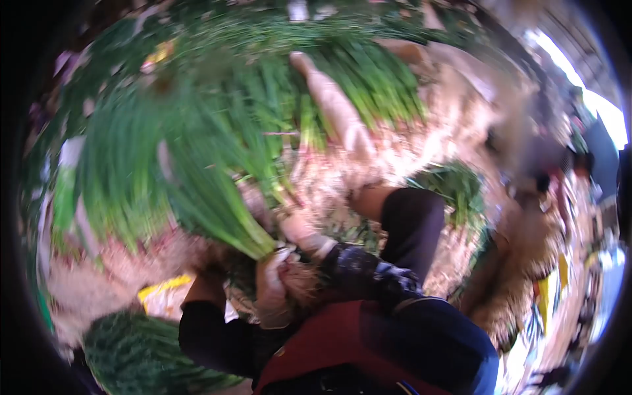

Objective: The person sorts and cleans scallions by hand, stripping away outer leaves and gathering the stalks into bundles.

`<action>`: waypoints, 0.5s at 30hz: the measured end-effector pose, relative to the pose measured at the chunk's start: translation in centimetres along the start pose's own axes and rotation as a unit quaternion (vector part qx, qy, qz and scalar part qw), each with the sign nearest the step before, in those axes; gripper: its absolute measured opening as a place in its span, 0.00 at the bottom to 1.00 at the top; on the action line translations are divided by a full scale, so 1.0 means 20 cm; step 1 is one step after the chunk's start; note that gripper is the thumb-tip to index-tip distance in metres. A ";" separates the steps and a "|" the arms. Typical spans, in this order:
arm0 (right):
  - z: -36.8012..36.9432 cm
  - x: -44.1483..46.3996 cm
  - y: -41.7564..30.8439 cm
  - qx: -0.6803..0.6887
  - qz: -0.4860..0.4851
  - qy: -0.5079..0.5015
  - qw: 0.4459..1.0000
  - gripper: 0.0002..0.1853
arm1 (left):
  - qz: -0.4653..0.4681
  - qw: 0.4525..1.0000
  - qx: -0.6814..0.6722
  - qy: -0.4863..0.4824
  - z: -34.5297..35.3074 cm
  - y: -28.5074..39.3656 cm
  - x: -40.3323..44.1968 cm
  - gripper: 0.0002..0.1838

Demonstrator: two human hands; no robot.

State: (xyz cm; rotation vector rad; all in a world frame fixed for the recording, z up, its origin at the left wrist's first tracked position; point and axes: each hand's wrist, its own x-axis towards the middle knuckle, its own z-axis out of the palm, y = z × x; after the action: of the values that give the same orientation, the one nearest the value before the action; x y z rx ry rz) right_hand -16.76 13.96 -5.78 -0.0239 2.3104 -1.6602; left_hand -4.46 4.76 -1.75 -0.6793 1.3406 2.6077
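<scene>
A bunch of long green onions [227, 214] slants from upper left down to my lap, its pale roots at the lower right. My gloved left hand [268, 289] is wrapped round the bunch near its root end. Just above and to the right of it is my gloved right hand [299, 229], beside the stalks; motion blur hides its fingers. Further up lie wide rows of green onions [125, 164] on the ground, their roots toward me. Long pale strips, one of them a pale strip [336, 112], lie across the rows.
A dark green heap [145, 352] lies at the lower left, near a yellow-edged bag [164, 296]. More greens [451, 191] lie beyond my bent right knee [415, 220]. Blurred brown bundles [520, 257] and colourful packaging stand at the right.
</scene>
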 end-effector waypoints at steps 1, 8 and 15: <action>0.09 0.09 0.17 0.001 -0.015 0.026 1.000 0.13 | -0.021 0.996 -0.090 0.000 0.05 0.01 -0.01 0.05; -0.23 0.28 0.14 0.237 0.187 -0.111 0.947 0.17 | 0.047 0.959 -0.256 -0.116 0.11 0.09 -0.15 0.09; -0.39 -0.28 -0.29 0.169 0.055 -0.248 0.952 0.21 | 0.016 0.990 -0.141 -0.028 0.26 0.06 -0.14 0.14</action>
State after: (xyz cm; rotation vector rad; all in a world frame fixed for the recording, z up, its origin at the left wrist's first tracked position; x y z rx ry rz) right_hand -14.27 20.18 3.20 -0.2093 1.6158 -1.7297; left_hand -4.05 8.44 3.10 -0.6173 0.9850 2.8486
